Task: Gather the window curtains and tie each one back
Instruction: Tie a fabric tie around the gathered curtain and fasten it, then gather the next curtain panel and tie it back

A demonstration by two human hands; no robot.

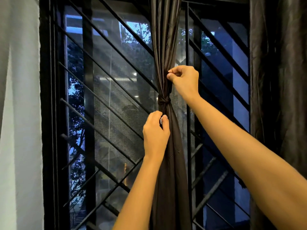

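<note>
Right hand (184, 80) pinches the dark curtain (167, 39) above its knot (163, 101), left hand (155, 130) pinches it just below, before the barred window (106, 97).

Dark browns, black and dusk blue

Between the right hand (184, 78) and left hand (155, 131) the gathered curtain (167, 47) is glossy dark brown, its tie (163, 101) the same shade. Left of both hands a black grille (126, 123) runs in slanted bars; further left, a pale grey-white wall (20, 113). Right of the right hand: blue glass (239, 77), a dark brown second curtain (282, 80).
</note>
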